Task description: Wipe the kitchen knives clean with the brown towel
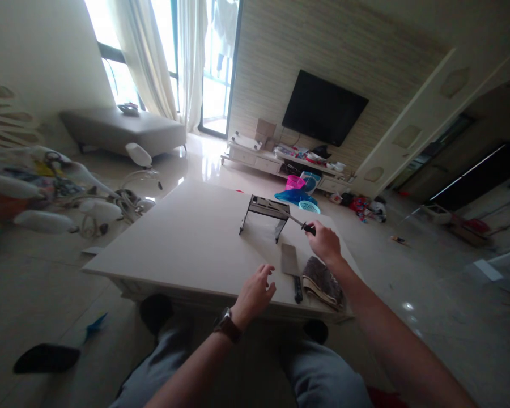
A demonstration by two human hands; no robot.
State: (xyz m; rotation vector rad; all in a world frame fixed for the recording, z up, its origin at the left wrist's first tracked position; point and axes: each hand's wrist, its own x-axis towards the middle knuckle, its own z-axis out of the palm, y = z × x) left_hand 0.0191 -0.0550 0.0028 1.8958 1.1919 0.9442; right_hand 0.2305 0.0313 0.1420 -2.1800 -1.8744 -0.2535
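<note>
My right hand [324, 240] is closed around the black handle of a sharpening steel [296, 221]. Its thin grey rod points left to the top of a dark metal knife rack [268, 207] standing on the table; whether the tip sits in a slot is too small to tell. Over the table's near edge, my left hand [255, 290] holds nothing, its fingers slightly bent and apart. Between the hands lies a cleaver [289, 262] with a broad grey blade and black handle. Right of it, a folded brown cloth [323, 280] rests below my right forearm.
The white table [170, 232] spreads in front of my knees. Beyond it on the floor are a pink basket [295, 182], a blue bag [293, 196] and a pale blue basket [309, 207]. A fallen white lamp [100, 210] with cables lies at left.
</note>
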